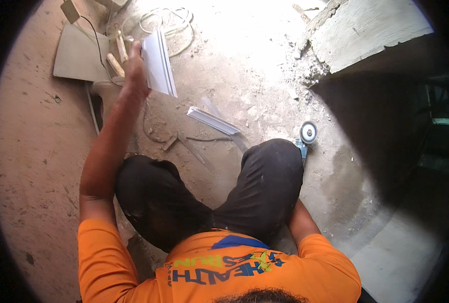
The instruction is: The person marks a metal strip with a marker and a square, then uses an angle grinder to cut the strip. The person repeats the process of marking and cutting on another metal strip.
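Observation:
My left hand [135, 73] is closed around the edge of a white ridged panel piece [158, 65], held tilted out in front on the left. Beyond my right knee an angle grinder [308, 133] with a round pale disc and a blue body shows in part. My right forearm runs behind that knee; the hand is hidden, so its hold on the grinder cannot be seen. On the floor ahead of my knees lies a short white grooved profile strip [213, 120]. Close to it is a thin metal tool like a try square [191, 149].
Wooden-handled tools [115, 64] and a grey flat plate [80, 54] are at the left, with a dark cord over the plate. A pale cable [184, 43] lies coiled at the back. A broken-edged slab [366, 35] juts in at the upper right, above dusty rubble.

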Demonstrator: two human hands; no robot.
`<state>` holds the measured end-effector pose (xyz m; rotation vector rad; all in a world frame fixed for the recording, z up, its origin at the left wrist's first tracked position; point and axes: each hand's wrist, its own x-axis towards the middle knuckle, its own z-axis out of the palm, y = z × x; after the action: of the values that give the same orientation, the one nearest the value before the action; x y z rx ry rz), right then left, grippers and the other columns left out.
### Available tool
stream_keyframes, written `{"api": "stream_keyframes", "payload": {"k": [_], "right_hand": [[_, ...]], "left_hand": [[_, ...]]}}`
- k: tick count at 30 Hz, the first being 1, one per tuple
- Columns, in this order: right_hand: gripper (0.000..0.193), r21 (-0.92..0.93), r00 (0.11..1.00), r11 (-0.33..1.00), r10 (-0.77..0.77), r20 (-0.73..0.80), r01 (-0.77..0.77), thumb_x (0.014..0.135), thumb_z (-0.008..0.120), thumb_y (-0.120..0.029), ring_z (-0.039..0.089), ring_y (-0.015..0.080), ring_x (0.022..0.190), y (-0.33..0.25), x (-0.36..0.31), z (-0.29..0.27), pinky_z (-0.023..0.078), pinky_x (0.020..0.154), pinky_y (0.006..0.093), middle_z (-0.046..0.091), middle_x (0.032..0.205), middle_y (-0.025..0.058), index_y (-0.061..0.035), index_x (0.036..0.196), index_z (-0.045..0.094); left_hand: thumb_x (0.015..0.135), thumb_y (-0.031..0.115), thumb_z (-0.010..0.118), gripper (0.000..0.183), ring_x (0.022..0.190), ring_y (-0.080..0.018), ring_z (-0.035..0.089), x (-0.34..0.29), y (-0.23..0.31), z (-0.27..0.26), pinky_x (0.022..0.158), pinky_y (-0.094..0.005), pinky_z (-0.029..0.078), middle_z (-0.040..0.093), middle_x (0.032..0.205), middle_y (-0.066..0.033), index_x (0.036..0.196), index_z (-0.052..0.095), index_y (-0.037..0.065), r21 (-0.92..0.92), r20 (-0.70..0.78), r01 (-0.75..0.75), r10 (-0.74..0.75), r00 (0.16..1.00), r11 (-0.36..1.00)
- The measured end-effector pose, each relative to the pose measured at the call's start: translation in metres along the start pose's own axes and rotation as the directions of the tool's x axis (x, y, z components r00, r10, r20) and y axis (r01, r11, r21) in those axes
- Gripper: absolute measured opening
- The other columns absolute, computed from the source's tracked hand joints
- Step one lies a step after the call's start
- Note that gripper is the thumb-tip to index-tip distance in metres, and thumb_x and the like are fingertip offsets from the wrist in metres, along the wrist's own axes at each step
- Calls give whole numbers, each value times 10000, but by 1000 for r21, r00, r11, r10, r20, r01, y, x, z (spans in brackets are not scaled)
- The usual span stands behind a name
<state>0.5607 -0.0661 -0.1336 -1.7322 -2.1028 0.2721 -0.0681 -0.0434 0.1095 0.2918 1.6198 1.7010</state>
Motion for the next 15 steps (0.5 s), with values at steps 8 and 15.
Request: {"api": "stream_keyframes", "payload": {"k": [8,15], "right_hand": [[682,135,888,955,185,421,-263,1077,852,-470,709,426,1329,-43,-26,14,583,1134,563,724,1419,238,-21,1554,664],[625,314,825,851,216,522,-422,1100,833,-445,739,391,1263,-63,-4,3,604,1098,547,749,1340,224,-15,1526,677]], "left_hand": [[1276,590,436,686,977,-321,803,-21,14,-11,902,-496,734,776,1137,-193,1545,638,-8,-182,285,-42,94,954,982],[1277,576,480,692,1062,-322,779,-12,22,-20,866,-506,714,751,1231,-221,1619,579,-17,-115,223,-64,88,971,991]]}}
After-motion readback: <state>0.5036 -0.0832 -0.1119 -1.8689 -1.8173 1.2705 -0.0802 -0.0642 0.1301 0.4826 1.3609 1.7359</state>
